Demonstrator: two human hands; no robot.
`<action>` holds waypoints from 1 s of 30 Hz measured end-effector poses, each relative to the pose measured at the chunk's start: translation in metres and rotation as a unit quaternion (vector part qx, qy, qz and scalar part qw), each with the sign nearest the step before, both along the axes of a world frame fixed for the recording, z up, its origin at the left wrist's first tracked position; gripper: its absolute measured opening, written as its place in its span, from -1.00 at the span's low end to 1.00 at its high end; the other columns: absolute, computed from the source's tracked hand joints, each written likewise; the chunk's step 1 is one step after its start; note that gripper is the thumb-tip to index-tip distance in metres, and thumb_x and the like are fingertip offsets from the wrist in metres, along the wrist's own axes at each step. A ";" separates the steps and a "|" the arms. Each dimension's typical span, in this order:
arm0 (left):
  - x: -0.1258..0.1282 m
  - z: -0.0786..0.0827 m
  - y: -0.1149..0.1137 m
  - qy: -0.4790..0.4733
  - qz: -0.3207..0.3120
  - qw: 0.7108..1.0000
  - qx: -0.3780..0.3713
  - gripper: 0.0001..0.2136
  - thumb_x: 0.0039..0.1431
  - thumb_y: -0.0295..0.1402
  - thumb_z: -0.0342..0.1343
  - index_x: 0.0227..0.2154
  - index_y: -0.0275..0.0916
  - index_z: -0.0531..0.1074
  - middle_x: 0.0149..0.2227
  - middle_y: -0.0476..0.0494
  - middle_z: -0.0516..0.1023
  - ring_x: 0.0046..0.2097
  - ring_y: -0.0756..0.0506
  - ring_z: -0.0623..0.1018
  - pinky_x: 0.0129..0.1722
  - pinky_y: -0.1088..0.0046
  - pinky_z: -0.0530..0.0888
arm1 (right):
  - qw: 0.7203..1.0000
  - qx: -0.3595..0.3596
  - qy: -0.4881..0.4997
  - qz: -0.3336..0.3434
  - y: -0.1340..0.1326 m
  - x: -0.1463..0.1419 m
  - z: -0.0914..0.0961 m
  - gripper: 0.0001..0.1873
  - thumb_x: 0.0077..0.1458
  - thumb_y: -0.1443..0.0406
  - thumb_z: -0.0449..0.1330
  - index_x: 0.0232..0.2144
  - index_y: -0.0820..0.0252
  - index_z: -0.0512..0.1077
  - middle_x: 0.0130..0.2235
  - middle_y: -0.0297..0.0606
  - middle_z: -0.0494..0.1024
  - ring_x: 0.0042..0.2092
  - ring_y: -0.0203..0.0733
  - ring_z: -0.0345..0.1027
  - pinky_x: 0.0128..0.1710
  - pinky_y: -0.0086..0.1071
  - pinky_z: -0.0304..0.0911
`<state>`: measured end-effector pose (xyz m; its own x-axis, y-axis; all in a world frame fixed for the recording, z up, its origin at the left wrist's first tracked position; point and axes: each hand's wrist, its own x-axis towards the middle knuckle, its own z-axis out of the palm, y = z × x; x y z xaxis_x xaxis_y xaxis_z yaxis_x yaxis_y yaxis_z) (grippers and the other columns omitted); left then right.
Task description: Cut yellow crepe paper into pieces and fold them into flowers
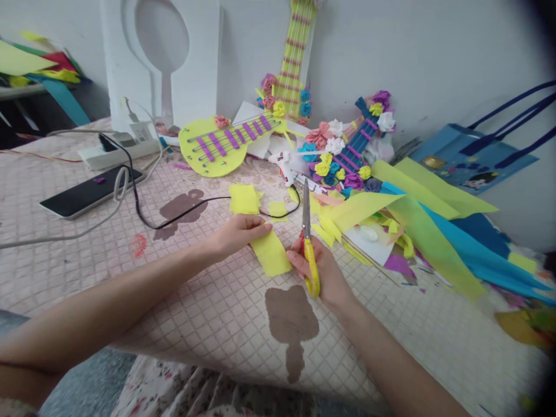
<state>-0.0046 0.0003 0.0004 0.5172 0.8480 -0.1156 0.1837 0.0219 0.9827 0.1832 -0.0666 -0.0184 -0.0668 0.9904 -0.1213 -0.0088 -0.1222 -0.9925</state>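
A strip of yellow crepe paper point(271, 255) is stretched between my two hands, just above the quilted tablecloth. Its upper left end is pinched in my left hand point(243, 233). My right hand point(320, 266) holds yellow-handled scissors point(306, 220), blades pointing up and away from me, while its thumb and fingertips touch the strip's lower right corner. The blades are not on the paper. Beyond my left hand lies a small stack of yellow paper squares point(244, 199), with another yellow piece point(278, 211) to its right.
A glue gun point(284, 168) with its black cord stands behind the paper. Paper-flower guitars, a yellow one point(217, 145) and a blue one point(356, 147), line the back. Crepe sheets point(452, 243) and scraps cover the right. A phone point(91, 191) and power strip point(119, 152) lie left.
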 end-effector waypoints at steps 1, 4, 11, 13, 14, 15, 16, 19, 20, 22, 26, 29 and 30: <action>0.000 0.000 0.001 -0.001 0.003 1.000 0.002 -0.63 0.06 -0.07 0.09 -0.60 -0.29 0.26 -0.61 0.04 0.25 -0.57 0.10 0.23 -0.64 0.60 0.17 | 1.000 -0.002 0.002 0.000 0.000 -0.001 0.000 -0.63 -0.15 0.12 0.34 -0.40 0.11 0.25 -0.45 -0.44 0.31 -0.53 -0.38 0.06 -0.58 -0.44 0.00; -0.002 0.000 0.002 -0.003 0.008 1.000 -0.002 -0.65 0.08 -0.10 0.08 -0.59 -0.30 0.29 -0.60 0.03 0.28 -0.57 0.10 0.25 -0.62 0.59 0.18 | 1.000 -0.003 0.003 0.010 -0.001 -0.002 0.002 -0.59 -0.21 0.15 0.39 -0.41 0.12 0.25 -0.46 -0.46 0.28 -0.51 -0.38 0.07 -0.56 -0.45 0.02; -0.005 -0.001 0.008 -0.021 -0.002 0.999 -0.029 -0.71 0.09 -0.19 0.13 -0.58 -0.33 0.37 -0.56 -0.02 0.37 -0.53 0.07 0.35 -0.54 0.56 0.29 | 1.000 0.008 0.016 0.006 -0.002 0.000 0.002 -0.64 -0.15 0.19 0.36 -0.40 0.13 0.26 -0.46 -0.45 0.29 -0.50 -0.38 0.10 -0.54 -0.45 0.02; -0.006 -0.003 0.011 -0.028 -0.004 0.999 -0.035 -0.75 0.08 -0.24 0.14 -0.54 -0.34 0.42 -0.54 -0.02 0.41 -0.51 0.06 0.38 -0.51 0.55 0.32 | 1.000 0.015 0.019 0.003 -0.002 0.001 0.000 -0.66 -0.13 0.21 0.35 -0.40 0.14 0.26 -0.45 -0.44 0.30 -0.47 -0.36 0.14 -0.50 -0.44 0.05; -0.007 -0.004 0.012 -0.028 -0.004 0.999 -0.039 -0.78 0.07 -0.26 0.15 -0.51 -0.34 0.44 -0.52 -0.04 0.44 -0.49 0.05 0.40 -0.49 0.55 0.34 | 1.000 0.017 0.019 0.001 -0.001 0.002 0.000 -0.67 -0.13 0.21 0.35 -0.40 0.14 0.26 -0.45 -0.44 0.31 -0.46 -0.36 0.15 -0.49 -0.44 0.06; -0.008 -0.004 0.013 -0.027 -0.002 0.999 -0.043 -0.81 0.07 -0.29 0.16 -0.48 -0.35 0.47 -0.49 -0.05 0.47 -0.47 0.04 0.43 -0.47 0.54 0.36 | 1.000 0.017 0.017 0.000 -0.001 0.003 -0.001 -0.67 -0.13 0.21 0.35 -0.39 0.14 0.26 -0.45 -0.44 0.31 -0.46 -0.36 0.15 -0.49 -0.44 0.06; -0.009 -0.005 0.014 -0.025 0.002 0.999 -0.047 -0.84 0.06 -0.32 0.17 -0.44 -0.35 0.48 -0.46 -0.07 0.50 -0.45 0.03 0.44 -0.45 0.53 0.37 | 1.000 0.016 0.015 0.000 -0.001 0.003 -0.002 -0.66 -0.13 0.22 0.35 -0.39 0.14 0.26 -0.45 -0.44 0.31 -0.47 -0.36 0.14 -0.50 -0.45 0.06; -0.009 -0.005 0.014 -0.042 0.016 0.997 -0.067 -0.86 0.05 -0.35 0.20 -0.41 -0.35 0.50 -0.42 -0.09 0.53 -0.42 0.03 0.47 -0.43 0.55 0.38 | 1.000 0.014 0.004 -0.005 -0.001 0.004 -0.002 -0.65 -0.14 0.20 0.35 -0.38 0.14 0.25 -0.48 -0.46 0.30 -0.52 -0.39 0.11 -0.55 -0.45 0.03; -0.008 -0.006 0.013 -0.066 0.020 0.994 -0.087 -0.85 0.05 -0.33 0.22 -0.40 -0.35 0.49 -0.41 -0.09 0.53 -0.41 0.02 0.48 -0.41 0.54 0.39 | 1.000 0.016 0.001 -0.009 -0.001 0.004 -0.003 -0.64 -0.14 0.19 0.35 -0.38 0.14 0.25 -0.48 -0.46 0.31 -0.53 -0.39 0.10 -0.56 -0.45 0.03; -0.005 -0.009 0.009 -0.140 0.021 0.978 -0.151 -0.80 0.06 -0.26 0.22 -0.35 -0.32 0.47 -0.36 -0.11 0.54 -0.35 0.00 0.51 -0.33 0.50 0.44 | 0.999 0.025 0.000 -0.021 0.000 0.004 -0.003 -0.64 -0.14 0.18 0.34 -0.38 0.13 0.25 -0.47 -0.46 0.32 -0.54 -0.39 0.11 -0.57 -0.45 0.04; 0.004 -0.015 -0.001 -0.212 -0.007 0.938 -0.274 -0.68 0.05 -0.16 0.23 -0.23 -0.29 0.44 -0.21 -0.19 0.55 -0.22 -0.08 0.55 -0.21 0.40 0.47 | 0.998 0.049 -0.002 -0.046 0.000 0.003 -0.003 -0.67 -0.12 0.20 0.33 -0.38 0.12 0.26 -0.47 -0.46 0.33 -0.52 -0.38 0.14 -0.55 -0.45 0.07; 0.007 -0.015 -0.006 -0.199 -0.006 0.941 -0.272 -0.67 -0.05 -0.30 0.32 -0.23 -0.31 0.42 -0.19 -0.20 0.55 -0.21 -0.07 0.56 -0.21 0.42 0.46 | 0.998 0.049 -0.004 -0.046 0.000 0.003 -0.003 -0.68 -0.11 0.19 0.33 -0.39 0.13 0.26 -0.47 -0.45 0.32 -0.52 -0.38 0.13 -0.56 -0.46 0.08; 0.007 -0.014 -0.006 -0.199 -0.002 0.945 -0.259 -0.67 -0.08 -0.35 0.34 -0.24 -0.32 0.41 -0.19 -0.20 0.55 -0.21 -0.08 0.56 -0.20 0.41 0.46 | 0.998 0.044 -0.001 -0.042 0.000 0.003 -0.003 -0.68 -0.11 0.18 0.33 -0.40 0.13 0.26 -0.47 -0.45 0.32 -0.53 -0.39 0.13 -0.56 -0.47 0.08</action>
